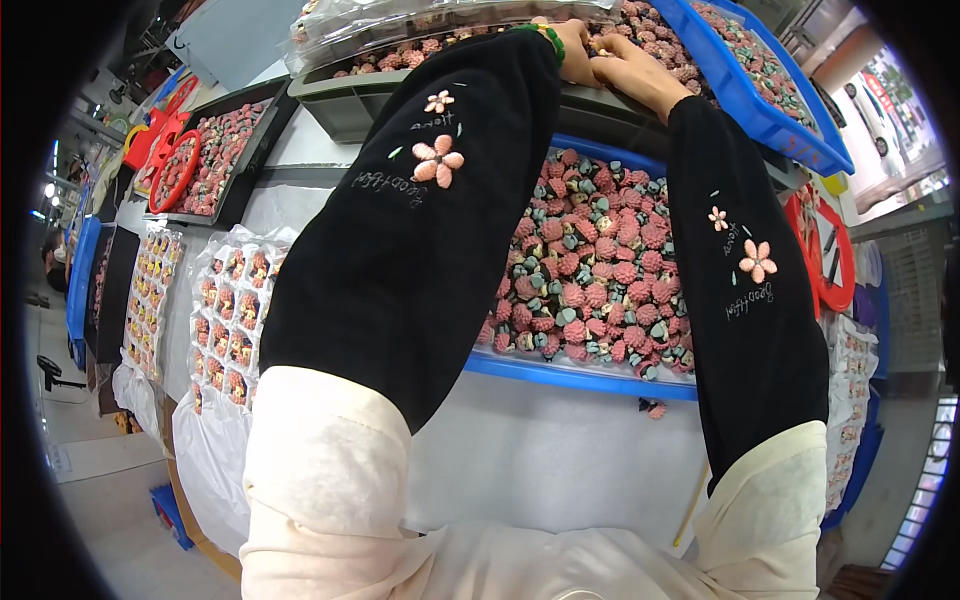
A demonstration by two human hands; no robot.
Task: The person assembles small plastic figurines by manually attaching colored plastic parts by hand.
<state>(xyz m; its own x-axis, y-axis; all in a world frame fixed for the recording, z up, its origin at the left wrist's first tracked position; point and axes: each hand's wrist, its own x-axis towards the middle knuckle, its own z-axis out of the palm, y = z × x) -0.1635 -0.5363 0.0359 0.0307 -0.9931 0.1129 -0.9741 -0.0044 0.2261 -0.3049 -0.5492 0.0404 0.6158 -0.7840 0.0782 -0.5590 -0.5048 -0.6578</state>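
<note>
Both my arms, in black sleeves with embroidered pink flowers, reach to the far side of the table. My left hand (573,55) and my right hand (636,74) meet over a grey-green crate (345,112) filled with small pink flower-shaped pieces. The fingers of both are bent together, and what they hold, if anything, is too small or hidden to make out. Below my hands lies a blue tray (560,378) full of pink flower pieces (600,270) with grey-green and cream parts. My left forearm covers its left edge.
Clear plastic trays (400,35) lie on the crate. At right is another filled blue crate (775,75). A black tray (262,150) of pink pieces and sectioned packs (228,320) of figures are at left. One loose piece (653,409) lies before the blue tray.
</note>
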